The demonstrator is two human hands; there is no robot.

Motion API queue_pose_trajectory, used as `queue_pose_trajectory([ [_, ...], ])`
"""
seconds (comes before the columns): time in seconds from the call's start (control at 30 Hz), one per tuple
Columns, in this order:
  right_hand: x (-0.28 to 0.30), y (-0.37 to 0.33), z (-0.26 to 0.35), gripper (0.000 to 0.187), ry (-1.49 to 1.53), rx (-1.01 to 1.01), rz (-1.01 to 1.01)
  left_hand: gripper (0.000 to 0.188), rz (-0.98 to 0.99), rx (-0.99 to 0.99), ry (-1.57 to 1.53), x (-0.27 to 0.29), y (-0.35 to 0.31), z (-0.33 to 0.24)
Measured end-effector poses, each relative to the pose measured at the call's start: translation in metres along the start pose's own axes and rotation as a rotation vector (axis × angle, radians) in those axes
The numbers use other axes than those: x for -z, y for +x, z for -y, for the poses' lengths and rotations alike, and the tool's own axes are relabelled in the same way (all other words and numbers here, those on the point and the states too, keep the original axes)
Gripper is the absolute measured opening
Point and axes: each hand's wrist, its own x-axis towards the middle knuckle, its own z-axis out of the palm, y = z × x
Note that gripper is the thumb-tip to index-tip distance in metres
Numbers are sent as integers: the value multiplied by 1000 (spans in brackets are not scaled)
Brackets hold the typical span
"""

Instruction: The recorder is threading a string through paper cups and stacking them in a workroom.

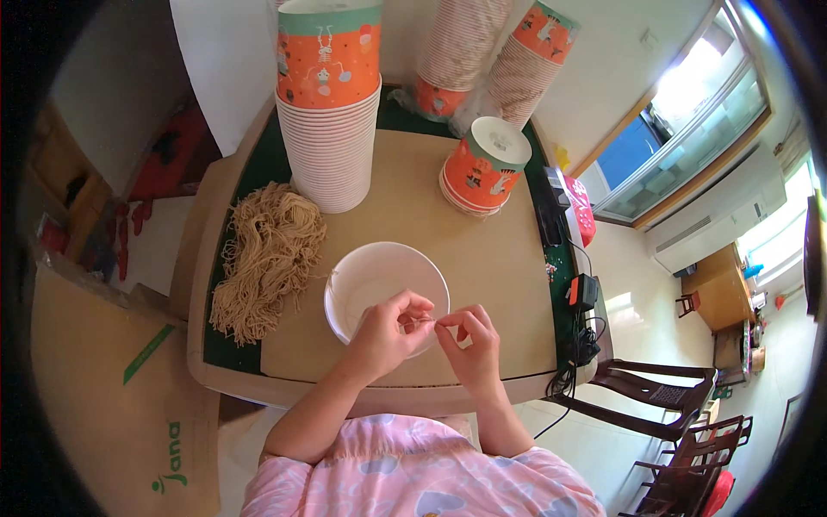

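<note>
My left hand (393, 334) and my right hand (471, 346) meet over the near right rim of a white paper tub (345, 297). Both pinch with thumb and forefinger, fingertips almost touching. Between them runs a thin string, mostly hidden by the fingers. Another fine strand hangs at the tub's left rim and inside wall. Left of the tub lies a loose heap of beige string (265, 263). Behind the heap rises a tall stack of nested paper tubs (332, 146), the top one orange and green. Upside down at the back right sits a short stack of orange tubs (484, 168).
Brown cardboard (482, 267) covers most of the green-edged table. Wrapped tub stacks (457, 52) stand at the back. A power strip with black cables (579, 327) runs along the right edge. Wooden chairs (659, 392) stand at right, a large cardboard box (112, 388) at left.
</note>
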Motion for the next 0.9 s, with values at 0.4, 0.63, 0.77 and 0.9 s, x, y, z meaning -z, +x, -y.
queue_pose_trajectory([
  [0.4,-1,2,9,12,4,-23,20,8,48,-7,119,-4,-2,-4],
  [0.63,-1,2,2,11,-5,-14,70,7,-3,-116,188,-3,-2,-6],
  [0.77,-1,1,0,10,-42,14,69,8,36,-131,193,-1,-2,-6],
  [0.9,-1,1,1,10,-63,16,74,9,36,-114,187,-1,-3,0],
])
